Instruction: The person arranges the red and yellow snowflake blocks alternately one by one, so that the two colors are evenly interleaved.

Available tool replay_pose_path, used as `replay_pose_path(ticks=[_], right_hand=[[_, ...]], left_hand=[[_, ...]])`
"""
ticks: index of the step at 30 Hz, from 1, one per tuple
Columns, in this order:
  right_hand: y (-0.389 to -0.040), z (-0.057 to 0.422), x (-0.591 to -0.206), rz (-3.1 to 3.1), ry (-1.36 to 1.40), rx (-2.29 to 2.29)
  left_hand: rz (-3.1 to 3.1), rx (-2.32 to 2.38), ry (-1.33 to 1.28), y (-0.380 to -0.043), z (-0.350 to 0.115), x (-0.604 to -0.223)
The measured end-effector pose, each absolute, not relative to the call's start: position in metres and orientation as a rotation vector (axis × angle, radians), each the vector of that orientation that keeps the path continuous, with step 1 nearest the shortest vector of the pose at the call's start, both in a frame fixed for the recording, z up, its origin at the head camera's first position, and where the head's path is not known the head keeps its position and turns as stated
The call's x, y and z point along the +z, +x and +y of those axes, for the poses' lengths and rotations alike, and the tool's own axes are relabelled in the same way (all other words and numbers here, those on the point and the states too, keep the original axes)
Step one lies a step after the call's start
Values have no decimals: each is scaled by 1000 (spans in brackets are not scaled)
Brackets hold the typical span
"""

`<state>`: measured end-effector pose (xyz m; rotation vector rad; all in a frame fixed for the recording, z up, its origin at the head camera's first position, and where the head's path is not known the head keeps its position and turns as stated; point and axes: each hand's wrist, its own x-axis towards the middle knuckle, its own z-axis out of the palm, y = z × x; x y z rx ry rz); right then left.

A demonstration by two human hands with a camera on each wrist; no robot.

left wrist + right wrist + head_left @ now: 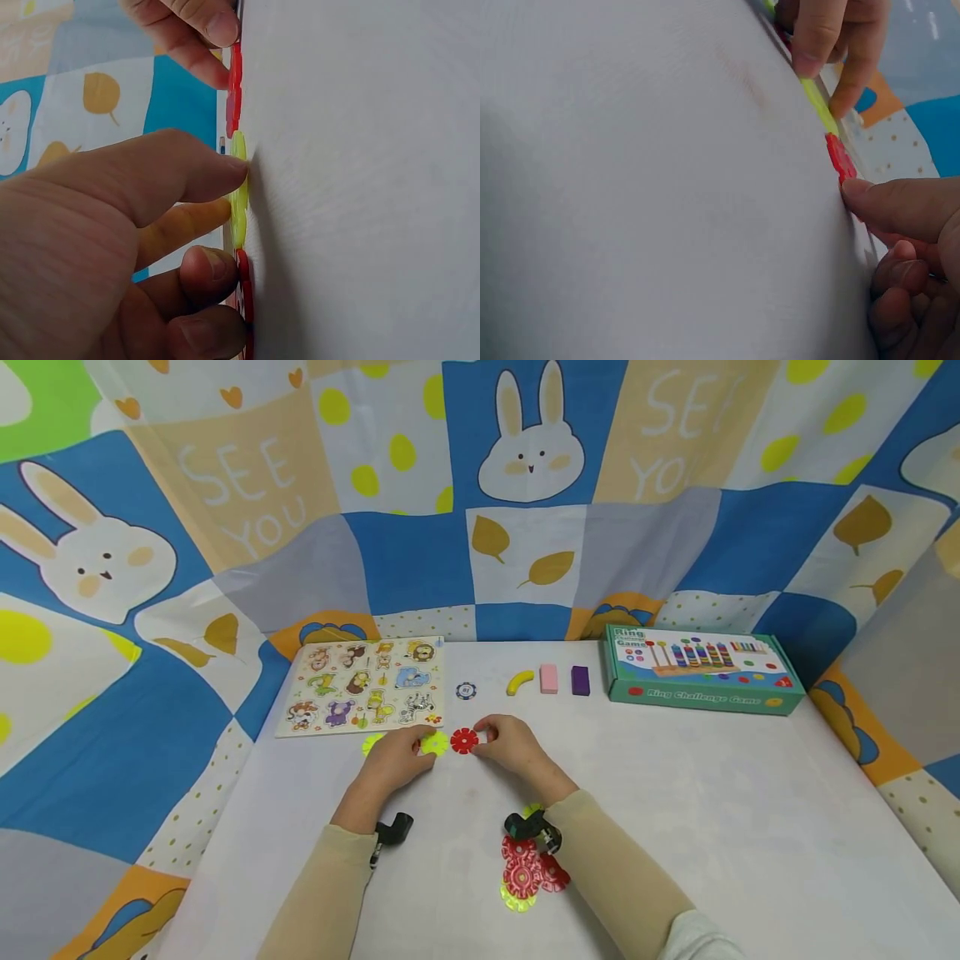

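My left hand (pixel 393 757) pinches a yellow snowflake disc (pixel 435 743) by its edges between thumb and forefinger. Just to its right, my right hand (pixel 515 745) pinches a red snowflake disc (pixel 464 741) at its right side. The red and yellow discs lie side by side, nearly edge to edge, low on the white table. Left of the held yellow disc, another red disc (pixel 246 300) shows beneath my left hand's curled fingers in the left wrist view. A second yellow disc (pixel 372 743) peeks out left of that hand, partly covered by it.
An animal puzzle board (pixel 360 685) lies behind my left hand. Along the back are a poker chip (pixel 466 691), a toy banana (pixel 520 682), a pink block (pixel 549 678), a purple block (pixel 580 681) and a green game box (pixel 701 670). Several discs (pixel 521 870) lie piled near my right forearm.
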<state>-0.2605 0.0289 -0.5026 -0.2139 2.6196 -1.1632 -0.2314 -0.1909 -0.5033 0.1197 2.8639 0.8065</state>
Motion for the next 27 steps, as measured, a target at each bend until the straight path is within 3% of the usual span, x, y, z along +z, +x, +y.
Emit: replay_pose_path(ticks=[20,27], right_hand=[[-257,22,-510,2669,-253,-1120],[-254,33,-496,2561,-250,-1201]], left_hand=[[2803,756,218,-250,-159,-501],[2809,814,240,-250,-154,-504]])
